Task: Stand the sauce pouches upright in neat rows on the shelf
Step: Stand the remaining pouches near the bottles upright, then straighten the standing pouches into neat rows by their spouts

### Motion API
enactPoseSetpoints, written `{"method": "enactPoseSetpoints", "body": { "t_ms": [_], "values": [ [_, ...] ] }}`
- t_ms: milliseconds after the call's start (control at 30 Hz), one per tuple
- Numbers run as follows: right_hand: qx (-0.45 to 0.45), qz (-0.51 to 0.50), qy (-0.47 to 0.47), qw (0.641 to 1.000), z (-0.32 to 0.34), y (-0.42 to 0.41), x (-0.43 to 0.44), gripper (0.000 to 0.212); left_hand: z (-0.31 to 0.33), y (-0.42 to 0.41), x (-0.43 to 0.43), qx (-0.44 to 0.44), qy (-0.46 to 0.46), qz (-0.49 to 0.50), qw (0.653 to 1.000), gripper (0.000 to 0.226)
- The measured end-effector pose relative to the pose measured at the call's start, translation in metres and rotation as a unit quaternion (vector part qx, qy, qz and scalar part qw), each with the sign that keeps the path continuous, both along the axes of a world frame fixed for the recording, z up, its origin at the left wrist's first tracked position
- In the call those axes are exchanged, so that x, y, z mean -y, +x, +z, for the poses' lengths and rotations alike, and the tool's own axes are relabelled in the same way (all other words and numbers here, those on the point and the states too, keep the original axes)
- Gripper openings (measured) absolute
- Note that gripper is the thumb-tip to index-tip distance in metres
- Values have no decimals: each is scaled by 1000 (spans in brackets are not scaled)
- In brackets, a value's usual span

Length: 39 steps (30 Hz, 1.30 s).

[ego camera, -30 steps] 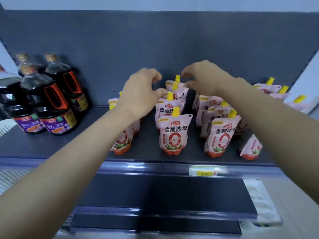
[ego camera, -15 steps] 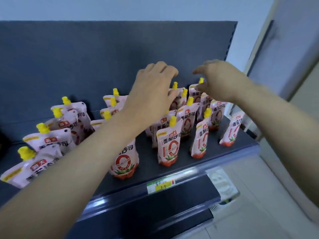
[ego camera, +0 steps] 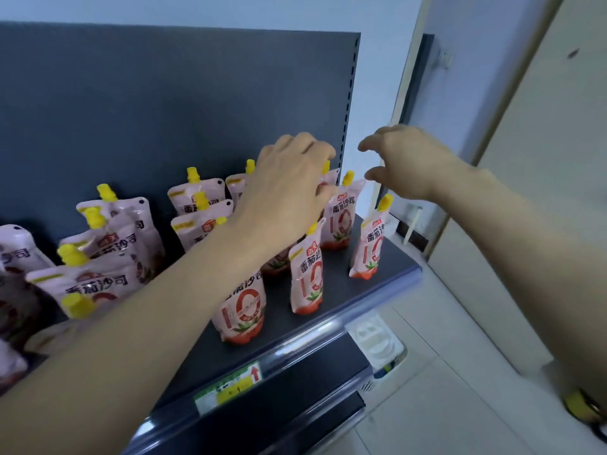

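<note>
Pink-and-white sauce pouches with yellow caps fill a dark grey shelf (ego camera: 331, 318). Near the shelf's right end, single pouches stand upright: one in front (ego camera: 243, 310), one further right (ego camera: 307, 277), one by the right edge (ego camera: 369, 244) and one behind (ego camera: 341, 218). Further left, several pouches (ego camera: 98, 280) lean on one another. My left hand (ego camera: 289, 195) reaches over the rows, its fingers curled round the top of a back-row pouch (ego camera: 330, 177) whose cap shows between them. My right hand (ego camera: 404, 162) hovers above the right-end pouches, thumb and fingers apart, holding nothing.
The dark back panel (ego camera: 164, 110) ends just right of my left hand, with a white wall and door frame (ego camera: 427, 93) beyond. A price label (ego camera: 226, 387) sits on the shelf's front rail. A white plastic object (ego camera: 377, 343) lies below, on the tiled floor.
The view has swung right along the shelf, leaving the dark bottles behind. Both hands moved toward the shelf's right end. My left hand has closed on a back-row pouch.
</note>
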State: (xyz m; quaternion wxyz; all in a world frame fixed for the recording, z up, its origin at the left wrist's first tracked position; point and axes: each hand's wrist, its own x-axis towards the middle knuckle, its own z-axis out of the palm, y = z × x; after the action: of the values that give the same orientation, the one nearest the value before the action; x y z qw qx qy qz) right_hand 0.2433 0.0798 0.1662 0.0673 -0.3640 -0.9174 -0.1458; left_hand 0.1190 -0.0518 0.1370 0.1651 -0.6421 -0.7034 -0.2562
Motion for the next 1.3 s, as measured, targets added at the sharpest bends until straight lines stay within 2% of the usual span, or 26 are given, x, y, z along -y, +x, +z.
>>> {"method": "enactPoseSetpoints", "body": {
  "t_ms": [133, 267, 467, 600, 733, 933, 1033, 1233, 1300],
  "values": [
    [10, 46, 9, 999, -6, 10, -39, 40, -11, 26, -32, -3, 5, 25, 1000, 37],
    [37, 99, 13, 994, -16, 22, -77, 41, -30, 57, -68, 0, -33, 63, 997, 35],
    [48, 179, 5, 983, -31, 22, -111, 34, -63, 78, -91, 39, -112, 132, 984, 46],
    [44, 212, -16, 976, -39, 11, -119, 32, -74, 78, -97, 95, -132, 155, 975, 40],
    [40, 209, -59, 975, -46, 7, -127, 33, -82, 71, -107, 182, -154, 149, 960, 36],
    [45, 181, -134, 973, -51, 7, -142, 46, -93, 60, -121, 310, -177, 86, 930, 25],
    [49, 178, -168, 968, -56, 2, -148, 45, -97, 57, -125, 320, -185, 82, 925, 17],
    [48, 185, -253, 948, -78, -22, -170, 36, -99, 58, -125, 320, -186, 97, 924, 17],
    [45, 204, -273, 939, -84, -29, -177, 26, -98, 59, -126, 316, -188, 111, 923, 16]
  ]
}}
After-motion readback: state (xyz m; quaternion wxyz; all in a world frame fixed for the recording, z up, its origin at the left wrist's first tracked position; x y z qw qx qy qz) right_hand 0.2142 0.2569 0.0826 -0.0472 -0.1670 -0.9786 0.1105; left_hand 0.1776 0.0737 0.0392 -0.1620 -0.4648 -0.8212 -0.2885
